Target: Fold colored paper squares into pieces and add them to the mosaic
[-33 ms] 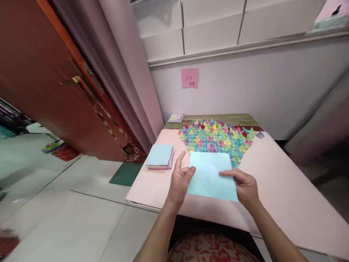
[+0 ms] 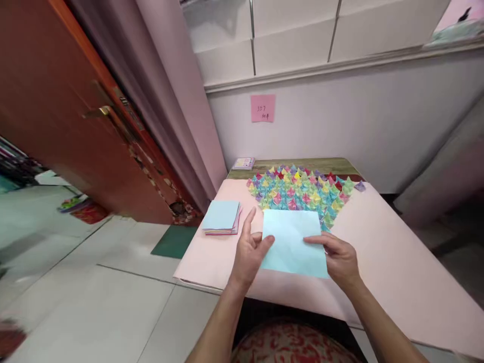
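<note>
A square sheet of light blue paper (image 2: 293,252) is held up over the front of the pink-covered table. My left hand (image 2: 249,252) grips its left edge, thumb on the face, index finger pointing up, other fingers partly hidden behind. At the right edge my right hand (image 2: 340,257) pinches the sheet, its index finger stretched across the front. Behind the sheet spreads a crowd of small folded paper pieces (image 2: 291,191) in many colours. To the left lies a stack of square coloured paper (image 2: 221,216) with a light blue sheet on top.
The pink table cover (image 2: 385,267) extends to the right. A small printed pad (image 2: 243,163) sits at the table's back left corner. On the wall is a pink note (image 2: 263,108) with handwriting. A red-brown door (image 2: 75,101) and a pink curtain (image 2: 177,91) stand to the left.
My left thumb has slid slightly further to the right over the sheet. Otherwise the hands and paper look nearly the same, with a tiny shift of the whole view.
</note>
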Tool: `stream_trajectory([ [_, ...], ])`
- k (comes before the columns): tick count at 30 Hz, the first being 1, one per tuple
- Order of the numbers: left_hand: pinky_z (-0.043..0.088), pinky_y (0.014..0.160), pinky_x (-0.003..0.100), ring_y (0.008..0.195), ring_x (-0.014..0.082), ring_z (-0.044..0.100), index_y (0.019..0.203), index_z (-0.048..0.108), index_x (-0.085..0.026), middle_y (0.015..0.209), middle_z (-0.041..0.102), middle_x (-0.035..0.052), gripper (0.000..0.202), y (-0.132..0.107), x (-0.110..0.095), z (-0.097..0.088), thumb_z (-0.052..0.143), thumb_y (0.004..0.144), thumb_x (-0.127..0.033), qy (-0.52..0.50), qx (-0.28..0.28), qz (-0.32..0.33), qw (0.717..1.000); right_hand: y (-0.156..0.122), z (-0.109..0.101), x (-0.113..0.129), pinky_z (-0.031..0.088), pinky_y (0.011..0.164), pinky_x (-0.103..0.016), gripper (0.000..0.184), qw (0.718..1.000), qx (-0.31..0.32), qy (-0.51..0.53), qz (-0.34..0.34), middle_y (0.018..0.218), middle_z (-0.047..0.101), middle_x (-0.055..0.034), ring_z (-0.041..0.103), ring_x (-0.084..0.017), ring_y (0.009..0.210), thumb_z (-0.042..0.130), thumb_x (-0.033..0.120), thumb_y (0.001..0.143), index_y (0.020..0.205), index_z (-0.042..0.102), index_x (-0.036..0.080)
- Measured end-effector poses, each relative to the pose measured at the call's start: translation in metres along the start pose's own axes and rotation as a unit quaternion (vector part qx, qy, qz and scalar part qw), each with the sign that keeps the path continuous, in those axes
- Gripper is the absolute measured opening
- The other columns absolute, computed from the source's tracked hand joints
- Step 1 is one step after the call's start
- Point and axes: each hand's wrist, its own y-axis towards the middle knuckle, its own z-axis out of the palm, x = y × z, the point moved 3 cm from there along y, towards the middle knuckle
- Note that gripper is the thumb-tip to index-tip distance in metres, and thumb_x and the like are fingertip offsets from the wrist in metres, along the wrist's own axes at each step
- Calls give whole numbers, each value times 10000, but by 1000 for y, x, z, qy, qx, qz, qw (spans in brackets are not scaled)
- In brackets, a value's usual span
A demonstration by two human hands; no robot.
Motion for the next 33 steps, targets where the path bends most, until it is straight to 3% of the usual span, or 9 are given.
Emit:
stream_trajectory([
  [4, 493, 629, 235, 662, 135, 621, 1225, 657, -174, 815, 727, 53, 567, -4, 2, 1, 811, 702, -329, -23, 66, -48, 996, 0, -7, 6, 484, 662, -281, 325, 997, 71, 2, 24, 896, 696, -40, 628, -186, 774, 520, 172, 886, 1074, 753, 299],
  [9, 511, 628, 227, 653, 140, 651, 1084, 719, -164, 809, 743, 53, 445, -4, 5, -3, 832, 674, -294, -16, 37, -65, 997, -6, -9, 2, 527, 834, -385, 418, 959, 176, 168, 146, 1213, 658, -93, 632, -291, 1037, 476, 397, 914, 1255, 667, 249],
  [12, 508, 611, 217, 643, 141, 656, 1061, 726, -158, 790, 741, 49, 437, -5, 6, -4, 839, 660, -286, -5, 27, -62, 998, -8, -6, 2, 551, 780, -373, 419, 949, 135, 215, 185, 1131, 693, -96, 659, -274, 967, 571, 453, 886, 1234, 668, 241],
  [16, 509, 606, 223, 650, 150, 658, 1075, 720, -162, 778, 734, 52, 447, -6, 7, -4, 839, 656, -264, 6, 28, -51, 998, -4, -2, 10, 547, 704, -314, 367, 981, 59, 76, 168, 994, 726, -56, 652, -217, 838, 766, 352, 767, 1121, 718, 268],
  [20, 495, 588, 227, 606, 145, 644, 1034, 723, -158, 717, 719, 38, 421, -5, 10, -6, 841, 643, -260, 15, 8, -52, 998, -1, -2, 18, 549, 761, -336, 315, 992, 14, -46, 118, 1003, 727, -42, 626, -204, 828, 759, 378, 770, 1070, 749, 282],
  [24, 476, 578, 230, 555, 128, 612, 971, 725, -157, 631, 682, 6, 377, -5, 15, -8, 843, 633, -277, 11, -3, -66, 998, -3, -3, 16, 565, 701, -318, 297, 992, 10, -45, 121, 951, 728, -42, 633, -188, 760, 742, 391, 789, 1061, 750, 271],
  [28, 457, 550, 241, 533, 129, 572, 887, 749, -165, 570, 627, -10, 262, -5, 12, -8, 803, 691, -329, 92, -21, -9, 996, -3, -5, 19, 558, 696, -312, 176, 994, -2, -68, 84, 906, 724, -41, 654, -187, 768, 711, 359, 833, 968, 758, 258],
  [31, 503, 675, 290, 702, 180, 635, 794, 756, -186, 720, 684, 38, 171, -5, 6, -9, 755, 746, -350, 176, -39, 70, 981, -1, -6, 25, 555, 709, -331, 115, 993, -20, -113, 36, 889, 704, -50, 665, -203, 812, 691, 343, 856, 881, 757, 251],
  [33, 501, 837, 341, 931, 233, 645, 807, 754, -205, 935, 706, 72, 157, -5, 3, -11, 769, 726, -339, 225, -84, 120, 963, 0, -7, 28, 564, 747, -357, 114, 988, -43, -150, 11, 1037, 682, -76, 666, -227, 907, 685, 337, 860, 863, 753, 247],
])
